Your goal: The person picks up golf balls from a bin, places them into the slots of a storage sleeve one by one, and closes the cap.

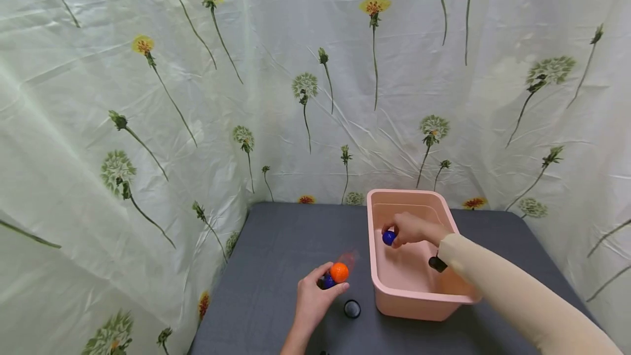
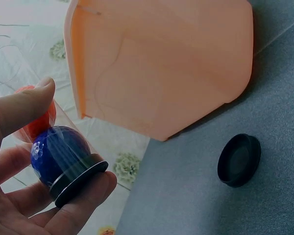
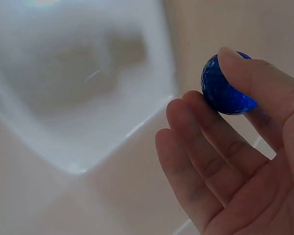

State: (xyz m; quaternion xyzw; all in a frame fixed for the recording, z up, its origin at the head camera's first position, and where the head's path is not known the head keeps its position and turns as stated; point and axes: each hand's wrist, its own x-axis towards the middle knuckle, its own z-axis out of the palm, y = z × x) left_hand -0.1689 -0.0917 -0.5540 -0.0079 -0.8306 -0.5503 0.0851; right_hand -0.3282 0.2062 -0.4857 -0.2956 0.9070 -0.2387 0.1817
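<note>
My left hand point(image 1: 311, 299) grips a clear tube point(image 2: 71, 120) low over the table, left of a pink bin point(image 1: 409, 305). Inside the tube are an orange golf ball point(image 1: 339, 272) and a blue golf ball point(image 2: 59, 152); a black cap point(image 2: 81, 183) closes the tube's end by my fingers. The tube's other end is hard to make out. My right hand point(image 1: 411, 229) is over the inside of the bin, pinching another blue golf ball point(image 3: 225, 88) between thumb and fingers. A loose black cap point(image 1: 352, 309) lies on the table between the left hand and the bin.
The bin stands on a dark grey table point(image 1: 296, 234), its near wall close to the loose cap. Behind the table hangs a pale curtain point(image 1: 276, 70) with printed dandelions. A small black device point(image 1: 437, 263) sits at my right wrist.
</note>
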